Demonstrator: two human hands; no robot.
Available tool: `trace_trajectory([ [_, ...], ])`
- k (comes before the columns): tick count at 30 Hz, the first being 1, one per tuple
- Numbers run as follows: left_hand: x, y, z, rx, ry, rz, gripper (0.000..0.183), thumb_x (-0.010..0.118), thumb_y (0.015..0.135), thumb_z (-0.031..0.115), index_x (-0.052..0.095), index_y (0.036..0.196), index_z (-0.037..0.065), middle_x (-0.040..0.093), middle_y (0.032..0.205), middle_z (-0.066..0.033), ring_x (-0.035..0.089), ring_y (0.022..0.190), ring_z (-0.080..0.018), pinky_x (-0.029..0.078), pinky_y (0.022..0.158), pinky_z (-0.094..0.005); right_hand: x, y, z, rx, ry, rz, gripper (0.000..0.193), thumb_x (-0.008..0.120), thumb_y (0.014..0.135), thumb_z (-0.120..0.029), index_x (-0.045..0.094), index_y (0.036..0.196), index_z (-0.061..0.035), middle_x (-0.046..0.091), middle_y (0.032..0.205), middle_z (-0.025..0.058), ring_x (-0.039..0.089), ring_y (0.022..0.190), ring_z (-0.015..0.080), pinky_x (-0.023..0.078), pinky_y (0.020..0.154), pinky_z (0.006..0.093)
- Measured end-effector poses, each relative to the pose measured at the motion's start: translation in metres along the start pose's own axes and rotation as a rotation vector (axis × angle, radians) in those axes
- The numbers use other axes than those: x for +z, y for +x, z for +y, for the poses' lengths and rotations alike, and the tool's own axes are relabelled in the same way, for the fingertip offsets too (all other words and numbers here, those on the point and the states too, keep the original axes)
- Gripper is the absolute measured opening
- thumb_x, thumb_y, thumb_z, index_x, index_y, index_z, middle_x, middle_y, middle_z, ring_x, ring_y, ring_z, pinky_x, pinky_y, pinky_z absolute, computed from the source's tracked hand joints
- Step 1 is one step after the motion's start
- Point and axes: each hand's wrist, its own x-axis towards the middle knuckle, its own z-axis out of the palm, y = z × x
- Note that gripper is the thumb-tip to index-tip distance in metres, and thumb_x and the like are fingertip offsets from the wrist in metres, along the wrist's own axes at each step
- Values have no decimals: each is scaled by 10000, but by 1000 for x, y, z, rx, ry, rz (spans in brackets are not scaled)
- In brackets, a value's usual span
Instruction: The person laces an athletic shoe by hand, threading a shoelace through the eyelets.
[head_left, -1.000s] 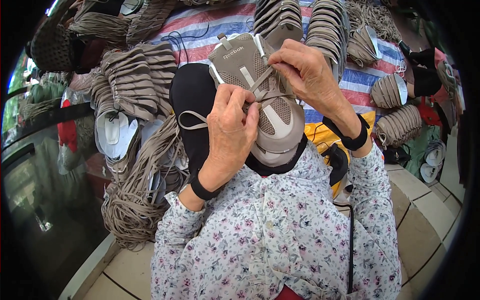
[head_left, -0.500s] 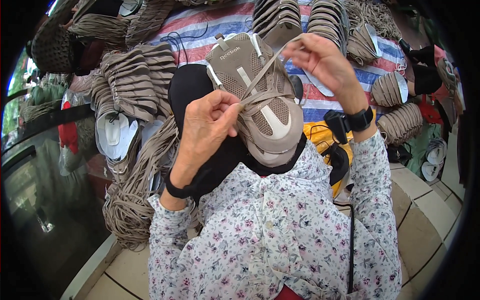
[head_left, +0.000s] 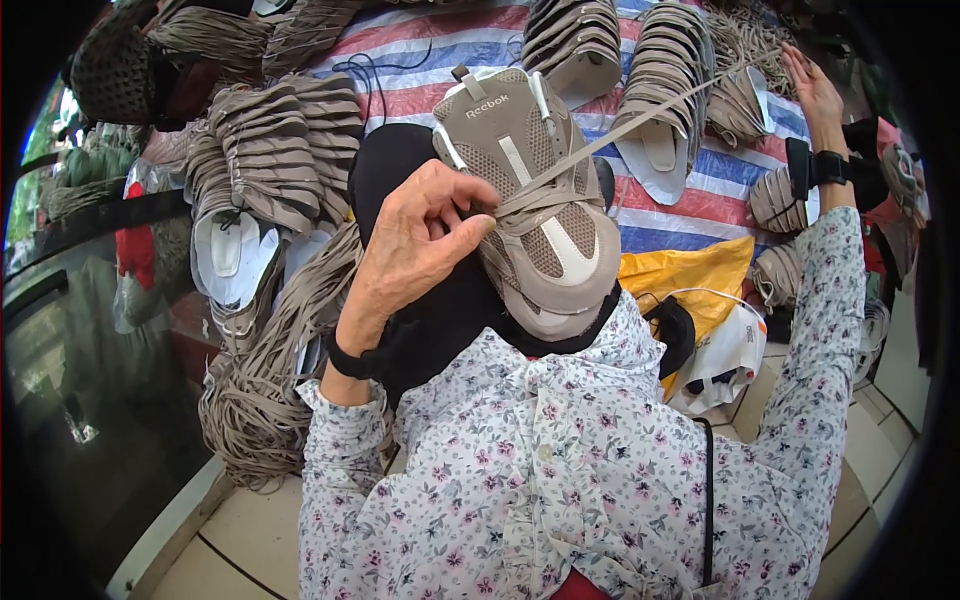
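Lacing step: shoe (head_left: 530, 210) resting on lap. Left hand (head_left: 415, 250) pinching lace crossing at shoe's middle. Right hand (head_left: 815, 95) drawing lace (head_left: 640, 120) taut, far right of shoe; grip there likely closed on lace end, view poor. Next: tension held, lace fed to next eyelet.

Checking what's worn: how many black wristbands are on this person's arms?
2. One black wristband sits on the left wrist, below the left hand at the shoe; the other wristband is on the raised right wrist.
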Motion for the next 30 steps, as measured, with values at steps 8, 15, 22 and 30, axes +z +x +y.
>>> trace_trajectory([
  [8, 10, 9, -7, -4, 33, 54, 311, 630, 894, -16, 638, 1204, 14, 388, 786, 68, 392, 673, -17, 402, 637, -159, 78, -158, 93, -207, -767, -542, 257, 636, 954, -161, 640, 1190, -59, 605, 1215, 43, 677, 964, 123, 548, 758, 235],
  [15, 9, 12, -12, -19, -7, 38, 299, 606, 903, -24, 639, 1199, 5, 422, 729, 67, 455, 655, -22, 480, 690, -181, 122, -286, 119, -235, -774, -1012, 121, 699, 850, -27, 628, 946, -4, 572, 888, 39, 552, 820, 139, 456, 702, 255],
  [22, 13, 15, -16, 19, -21, 48, 292, 603, 903, -23, 646, 1190, 5, 429, 722, 67, 462, 656, -27, 487, 694, -186, 114, -293, 129, -459, -843, -949, 105, 653, 874, -15, 558, 898, 22, 542, 847, 51, 541, 777, 148, 449, 673, 298],
  [30, 16, 15, -23, 63, -32, 66, 281, 601, 901, -15, 658, 1174, 19, 419, 733, 66, 446, 663, -28, 471, 679, -185, 119, -295, 102, 224, -485, -887, 118, 612, 976, -127, 593, 1034, -26, 532, 802, -44, 483, 695, 32, 397, 585, 186],
])
